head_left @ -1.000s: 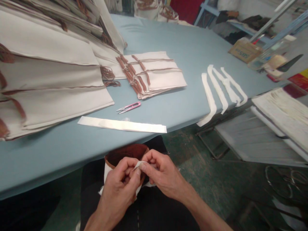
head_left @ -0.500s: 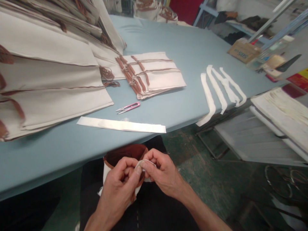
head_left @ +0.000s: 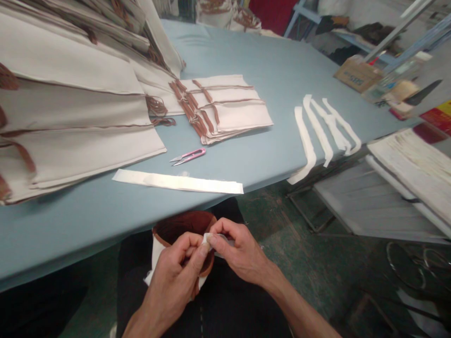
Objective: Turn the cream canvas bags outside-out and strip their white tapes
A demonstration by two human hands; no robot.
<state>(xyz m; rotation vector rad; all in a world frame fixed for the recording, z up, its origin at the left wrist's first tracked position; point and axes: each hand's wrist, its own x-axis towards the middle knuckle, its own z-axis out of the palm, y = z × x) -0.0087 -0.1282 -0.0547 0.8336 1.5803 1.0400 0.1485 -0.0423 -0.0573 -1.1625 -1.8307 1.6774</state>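
Over my lap, my left hand [head_left: 174, 272] and my right hand [head_left: 243, 251] meet fingertip to fingertip. Between their thumbs and forefingers is pinched a small piece of white cloth [head_left: 207, 237]; most of it is covered by the fingers. Just beneath the hands a cream bag with a brown rim [head_left: 176, 220] sits on my lap, its mouth open upward and its front partly hidden by my left hand. On the table ahead lie a long white cloth strip [head_left: 179, 182] and pink-handled thread snips [head_left: 190, 156].
Large cream bags with brown ties [head_left: 88, 110] are piled on the left of the blue-covered table [head_left: 282, 61]. A stack of smaller cream pouches [head_left: 236, 112] lies mid-table. Several white strips [head_left: 305, 145] drape near the right edge. A cardboard box [head_left: 355, 75] stands farther back.
The fingers have shifted slightly on the white cloth, which now shows as a small folded tip. More of the bag's brown rim shows beneath the hands.
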